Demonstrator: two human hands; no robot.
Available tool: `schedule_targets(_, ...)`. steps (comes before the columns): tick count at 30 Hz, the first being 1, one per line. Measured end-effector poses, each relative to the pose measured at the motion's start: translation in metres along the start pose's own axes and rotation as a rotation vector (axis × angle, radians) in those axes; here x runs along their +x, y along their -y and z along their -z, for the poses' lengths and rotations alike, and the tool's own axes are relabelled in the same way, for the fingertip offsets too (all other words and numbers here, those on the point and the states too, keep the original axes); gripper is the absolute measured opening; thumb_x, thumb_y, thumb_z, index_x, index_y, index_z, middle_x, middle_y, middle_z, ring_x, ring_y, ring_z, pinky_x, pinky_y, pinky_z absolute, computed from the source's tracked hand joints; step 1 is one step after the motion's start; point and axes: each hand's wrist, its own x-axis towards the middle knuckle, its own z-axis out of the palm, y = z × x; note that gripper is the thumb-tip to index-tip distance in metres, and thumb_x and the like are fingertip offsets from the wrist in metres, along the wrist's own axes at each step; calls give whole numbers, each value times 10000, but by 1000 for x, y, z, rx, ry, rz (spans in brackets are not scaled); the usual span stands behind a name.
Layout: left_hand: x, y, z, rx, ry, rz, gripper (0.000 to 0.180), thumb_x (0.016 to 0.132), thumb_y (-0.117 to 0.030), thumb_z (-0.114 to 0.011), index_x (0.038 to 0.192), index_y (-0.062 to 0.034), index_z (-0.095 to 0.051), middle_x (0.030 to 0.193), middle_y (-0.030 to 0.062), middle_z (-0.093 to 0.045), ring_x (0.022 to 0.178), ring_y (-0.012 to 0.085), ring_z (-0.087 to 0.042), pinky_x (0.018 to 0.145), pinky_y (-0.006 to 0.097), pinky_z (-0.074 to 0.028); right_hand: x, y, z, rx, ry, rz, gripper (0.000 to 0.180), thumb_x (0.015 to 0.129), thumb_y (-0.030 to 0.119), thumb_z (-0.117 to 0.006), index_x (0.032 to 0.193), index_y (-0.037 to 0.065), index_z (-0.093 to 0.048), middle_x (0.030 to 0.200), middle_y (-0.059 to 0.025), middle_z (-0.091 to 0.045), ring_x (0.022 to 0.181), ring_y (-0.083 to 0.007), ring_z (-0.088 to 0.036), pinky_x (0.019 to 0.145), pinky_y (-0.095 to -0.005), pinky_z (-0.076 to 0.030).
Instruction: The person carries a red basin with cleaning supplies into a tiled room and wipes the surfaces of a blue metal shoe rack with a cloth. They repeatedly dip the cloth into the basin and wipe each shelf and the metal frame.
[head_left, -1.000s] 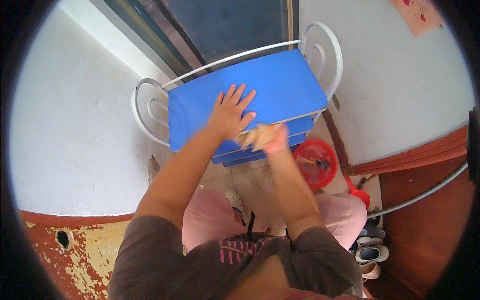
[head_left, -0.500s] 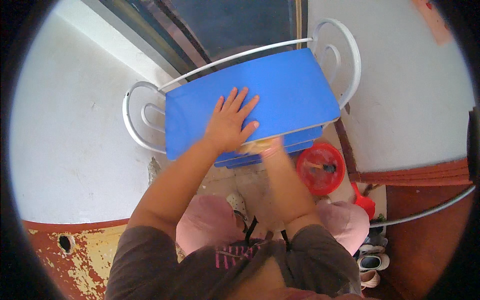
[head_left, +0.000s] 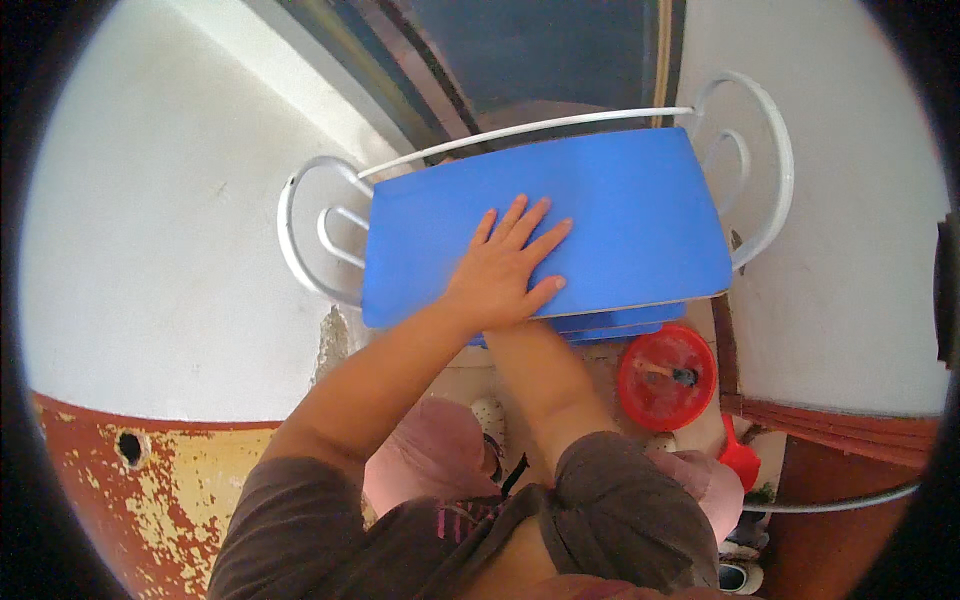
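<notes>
My left hand (head_left: 503, 262) lies flat with spread fingers on the blue top board (head_left: 630, 220) of a white-framed shelf rack. Below the board's front edge reaches my right forearm (head_left: 540, 385), passing under my left wrist. The right hand itself is hidden beneath the top board, so neither its fingers nor anything in them shows. Lower blue boards (head_left: 625, 322) of the same rack peek out under the top one. A white tubular frame (head_left: 540, 124) runs along the back and curves into loops at both ends.
Right of the rack, a red basin (head_left: 668, 376) stands on the floor with something dark in it. Near it lie a red plastic scoop-like thing (head_left: 740, 462) and a grey hose (head_left: 840, 507). Walls flank the rack; a dark glass pane (head_left: 560, 55) is behind.
My right hand, which showed at the board's front edge with a blurred yellowish cloth-like thing, has gone underneath. The left hand stays on the board. The whole view has shifted somewhat.
</notes>
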Motion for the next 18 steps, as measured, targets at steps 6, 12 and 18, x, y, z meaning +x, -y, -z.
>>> schedule_targets(6,-7,1,-7,-42,-117,-36,611,865,-433,-536,1411,-200,-393,1488,148,-296,1380,381,-246,1103,572,-179,-4,-60,24,43,-11,-209,607,933,507,-342,1364,86,-410,1374,-176,-448,1220,-362,-459,1035,-541,-355)
schedule_targets(12,-7,13,-21,-91,-185,-67,582,886,-426,-514,1409,-201,-397,1484,144,-306,1382,364,-248,1110,557,-179,-63,-30,17,-17,70,-269,598,935,498,-342,1355,81,-421,1365,-180,-456,1210,-367,-467,1029,-544,-360)
schedule_targets(18,-15,10,-20,-53,-146,-7,519,939,-391,-455,1425,-227,-372,1513,107,-269,1407,322,-211,1132,518,-150,-149,44,-39,-224,124,-26,575,931,468,-374,1331,60,-445,1355,-187,-465,1190,-378,-484,1017,-545,-376)
